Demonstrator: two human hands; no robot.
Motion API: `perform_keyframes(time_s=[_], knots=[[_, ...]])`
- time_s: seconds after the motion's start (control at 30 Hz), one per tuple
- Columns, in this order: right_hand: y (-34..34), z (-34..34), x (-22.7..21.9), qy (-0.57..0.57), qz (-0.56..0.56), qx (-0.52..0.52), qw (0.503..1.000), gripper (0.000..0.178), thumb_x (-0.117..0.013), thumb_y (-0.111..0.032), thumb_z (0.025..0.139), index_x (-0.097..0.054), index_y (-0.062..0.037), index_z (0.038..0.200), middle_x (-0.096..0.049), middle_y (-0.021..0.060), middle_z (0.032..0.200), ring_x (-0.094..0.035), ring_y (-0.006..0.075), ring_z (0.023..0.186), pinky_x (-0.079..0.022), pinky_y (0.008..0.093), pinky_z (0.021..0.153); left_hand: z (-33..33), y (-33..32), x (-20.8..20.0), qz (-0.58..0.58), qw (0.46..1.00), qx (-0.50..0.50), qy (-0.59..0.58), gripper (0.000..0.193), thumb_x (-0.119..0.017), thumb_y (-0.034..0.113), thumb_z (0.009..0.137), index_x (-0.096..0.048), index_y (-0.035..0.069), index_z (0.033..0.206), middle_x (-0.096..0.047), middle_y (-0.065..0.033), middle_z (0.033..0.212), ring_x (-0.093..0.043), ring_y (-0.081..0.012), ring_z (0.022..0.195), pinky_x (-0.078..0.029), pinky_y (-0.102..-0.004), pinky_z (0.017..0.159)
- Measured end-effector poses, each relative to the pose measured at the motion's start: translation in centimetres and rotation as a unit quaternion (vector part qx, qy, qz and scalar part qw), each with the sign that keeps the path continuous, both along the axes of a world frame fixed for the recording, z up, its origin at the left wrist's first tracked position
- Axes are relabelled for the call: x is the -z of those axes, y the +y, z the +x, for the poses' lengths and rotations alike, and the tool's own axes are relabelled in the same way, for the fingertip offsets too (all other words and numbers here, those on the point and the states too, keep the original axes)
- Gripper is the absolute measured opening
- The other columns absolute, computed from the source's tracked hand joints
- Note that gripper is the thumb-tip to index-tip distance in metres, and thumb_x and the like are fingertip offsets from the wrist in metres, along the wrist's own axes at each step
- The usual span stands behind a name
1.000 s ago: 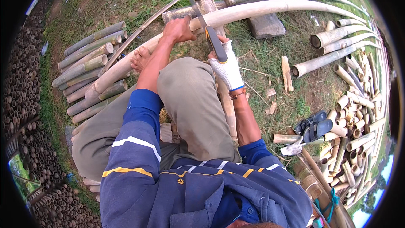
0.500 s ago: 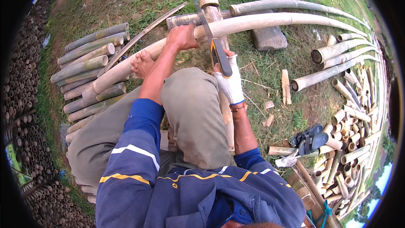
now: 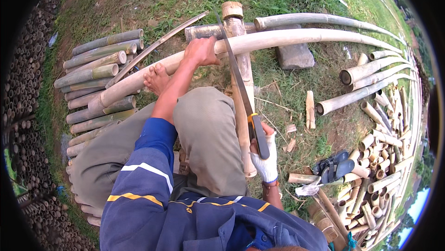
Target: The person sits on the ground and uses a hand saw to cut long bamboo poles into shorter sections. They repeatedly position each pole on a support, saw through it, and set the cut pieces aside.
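A long pale bamboo pole (image 3: pixel 278 40) lies crosswise before me, resting over an upright-lying bamboo support (image 3: pixel 240 61). My bare left hand (image 3: pixel 202 52) is wrapped over the pole, just left of the saw blade. In my right hand (image 3: pixel 264 151), covered by a white glove, is the black and orange handle of a handsaw (image 3: pixel 239 80). The saw's long blade crosses the pole at a steep slant, its tip pointing away from me. My bare foot (image 3: pixel 156 78) presses on the pole left of my left forearm.
Cut bamboo lengths (image 3: pixel 95 71) lie stacked at left. A stone block (image 3: pixel 295 57) sits behind the pole. Longer poles (image 3: pixel 352 98) extend at right, near a heap of short bamboo pieces (image 3: pixel 378 158) and black sandals (image 3: pixel 334 166). A thin bamboo strip (image 3: pixel 157 46) leans across the stack.
My right hand has drawn the saw back toward me, so more blade shows on the near side of the pole. My left hand keeps its hold; the view has shifted slightly.
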State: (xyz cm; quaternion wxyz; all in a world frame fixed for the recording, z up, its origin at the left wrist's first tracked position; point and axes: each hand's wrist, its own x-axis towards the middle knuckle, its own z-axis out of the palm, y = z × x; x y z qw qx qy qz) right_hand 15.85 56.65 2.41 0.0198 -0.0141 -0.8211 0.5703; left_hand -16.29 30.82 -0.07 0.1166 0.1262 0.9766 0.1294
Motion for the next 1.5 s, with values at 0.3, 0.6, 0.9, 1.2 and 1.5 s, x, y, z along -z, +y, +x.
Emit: perform_keyframes(time_s=[0.3, 0.6, 0.9, 1.2, 1.5], knots=[[-3.3, -13.6, 1.8, 0.099, 0.042, 0.004, 0.994, 0.064, -0.073, -0.005, 0.088, -0.056, -0.0031, 0.15, -0.067, 0.0144, 0.119, -0.066, 0.0275, 0.096, -0.056, 0.0382, 0.094, -0.8, 1.3, -1.4, 0.026, 0.999, 0.017, -0.01, 0.081, -0.092, 0.043, 0.068, -0.069, -0.001, 0.133, -0.08, -0.0281, 0.117, -0.077, -0.0449, 0.114, -0.061, -0.0514, 0.104], [1.1, 4.8, -4.0, -0.162, 0.02, 0.006, 0.986, 0.055, -0.068, -0.004, 0.097, -0.051, -0.0006, 0.149, -0.067, 0.0129, 0.129, -0.068, 0.0193, 0.118, -0.054, 0.0323, 0.102, -0.2, 1.3, -1.6, 0.008, 1.0, 0.005, -0.016, 0.081, -0.094, 0.045, 0.069, -0.067, 0.001, 0.132, -0.08, -0.0274, 0.12, -0.076, -0.0465, 0.115, -0.061, -0.0523, 0.105], [-3.8, -13.6, 1.5, 0.064, -0.052, 0.005, 0.997, 0.058, -0.069, -0.001, 0.095, -0.053, -0.004, 0.15, -0.065, 0.0087, 0.12, -0.063, 0.0156, 0.103, -0.053, 0.0315, 0.096, -1.1, 1.5, -1.5, 0.008, 0.999, 0.025, -0.031, 0.085, -0.093, 0.048, 0.068, -0.068, 0.0, 0.133, -0.08, -0.0269, 0.122, -0.077, -0.0449, 0.115, -0.061, -0.0517, 0.104], [1.4, 9.5, -2.8, -0.069, -0.027, 0.026, 0.997, 0.06, -0.075, -0.006, 0.096, -0.051, -0.0014, 0.151, -0.065, 0.014, 0.141, -0.068, 0.0204, 0.124, -0.052, 0.0328, 0.109, 0.2, 1.7, -2.0, 0.022, 1.0, 0.0, -0.013, 0.075, -0.094, 0.039, 0.069, -0.069, 0.001, 0.128, -0.08, -0.0272, 0.119, -0.076, -0.0462, 0.115, -0.061, -0.0528, 0.105], [-4.1, -16.6, 2.8, 0.081, -0.041, 0.017, 0.996, 0.062, -0.074, -0.003, 0.089, -0.056, -0.0052, 0.148, -0.066, 0.0108, 0.112, -0.064, 0.018, 0.093, -0.055, 0.0339, 0.088, -0.8, 2.0, -1.8, 0.026, 0.999, 0.024, -0.012, 0.08, -0.092, 0.044, 0.068, -0.07, 0.0, 0.13, -0.08, -0.0283, 0.117, -0.078, -0.0454, 0.111, -0.062, -0.0517, 0.102]])
